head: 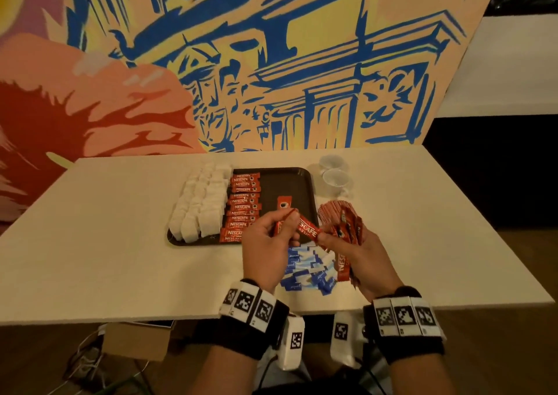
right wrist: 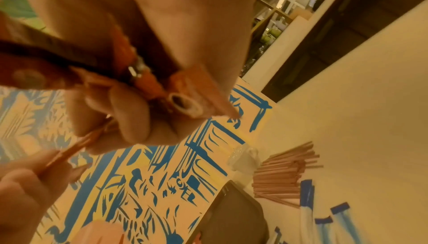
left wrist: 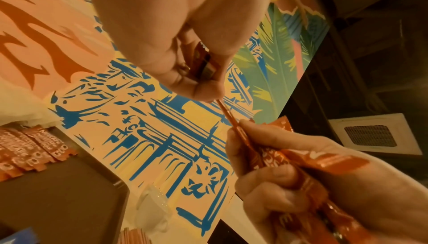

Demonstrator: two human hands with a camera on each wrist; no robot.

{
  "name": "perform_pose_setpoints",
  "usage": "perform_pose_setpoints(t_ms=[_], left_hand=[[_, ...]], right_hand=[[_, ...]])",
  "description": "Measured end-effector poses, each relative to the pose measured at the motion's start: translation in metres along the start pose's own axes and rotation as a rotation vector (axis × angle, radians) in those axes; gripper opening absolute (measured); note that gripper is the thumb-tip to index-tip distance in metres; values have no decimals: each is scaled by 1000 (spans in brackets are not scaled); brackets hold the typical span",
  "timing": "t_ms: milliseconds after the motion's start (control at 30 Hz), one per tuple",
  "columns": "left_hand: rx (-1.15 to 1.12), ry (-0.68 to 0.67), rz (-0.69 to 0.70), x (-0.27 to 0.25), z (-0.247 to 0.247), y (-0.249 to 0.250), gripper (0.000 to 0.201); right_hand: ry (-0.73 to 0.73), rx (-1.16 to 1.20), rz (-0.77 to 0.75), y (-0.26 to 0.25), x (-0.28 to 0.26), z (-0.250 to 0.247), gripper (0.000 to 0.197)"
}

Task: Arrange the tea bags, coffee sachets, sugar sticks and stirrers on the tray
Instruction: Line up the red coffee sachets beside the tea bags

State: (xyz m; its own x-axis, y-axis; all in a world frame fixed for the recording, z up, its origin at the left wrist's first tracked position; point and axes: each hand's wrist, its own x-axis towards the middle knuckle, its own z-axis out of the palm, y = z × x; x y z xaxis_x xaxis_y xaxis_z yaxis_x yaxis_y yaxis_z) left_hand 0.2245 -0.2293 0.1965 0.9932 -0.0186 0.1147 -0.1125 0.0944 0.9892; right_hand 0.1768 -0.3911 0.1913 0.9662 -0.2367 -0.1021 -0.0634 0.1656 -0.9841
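Observation:
The dark tray carries white tea bags on its left and a row of red coffee sachets beside them; one more sachet lies alone mid-tray. Above the tray's near right corner, my left hand pinches one end of a red sachet; its other end is in my right hand's fingers. The right hand also grips a bundle of sachets. The left wrist view shows the sachet edge-on between my left hand and right hand, and another sachet in the left palm.
Blue sugar sticks lie in a heap on the table under my hands. Pink stirrers are piled right of the tray, also visible as stirrers. Two clear cups stand at the back right. A mural wall rises behind the table.

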Motion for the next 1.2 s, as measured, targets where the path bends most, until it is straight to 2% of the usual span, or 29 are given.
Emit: perform_pose_setpoints(t_ms=[133, 233, 367, 433, 533, 667, 800, 867, 1000, 1133, 1200], left_hand=[[-25, 123, -43, 6, -8, -10, 8], [-60, 233, -94, 17, -21, -14, 9], [-84, 292, -103, 40, -39, -18, 11], [-63, 284, -101, 53, -47, -17, 12], [22, 186, -89, 73, -66, -18, 9], [82, 106, -113, 104, -109, -26, 24], [163, 101, -119, 134, -141, -40, 28], [224, 116, -138, 152, -149, -49, 19], [335, 122, -152, 181, -152, -62, 6], [428, 132, -117, 195, -149, -71, 8], [492, 89, -129, 202, -149, -75, 11]], right_hand=[[53, 167, 31, 0, 16, 2, 45], [-14, 116, 53, -6, 29, 13, 35], [-65, -24, 91, -15, 52, 39, 24], [-75, -97, 134, -16, 65, 53, 23], [-39, -174, 202, -14, 85, 68, 21], [46, -266, 202, 0, 113, 73, 18], [-43, -442, 275, 18, 143, 78, 16], [-104, -514, 319, 30, 160, 84, 14], [-181, -597, 318, 49, 184, 95, 14], [-230, -657, 343, 62, 196, 109, 18], [-235, -666, 340, 69, 201, 116, 20]])
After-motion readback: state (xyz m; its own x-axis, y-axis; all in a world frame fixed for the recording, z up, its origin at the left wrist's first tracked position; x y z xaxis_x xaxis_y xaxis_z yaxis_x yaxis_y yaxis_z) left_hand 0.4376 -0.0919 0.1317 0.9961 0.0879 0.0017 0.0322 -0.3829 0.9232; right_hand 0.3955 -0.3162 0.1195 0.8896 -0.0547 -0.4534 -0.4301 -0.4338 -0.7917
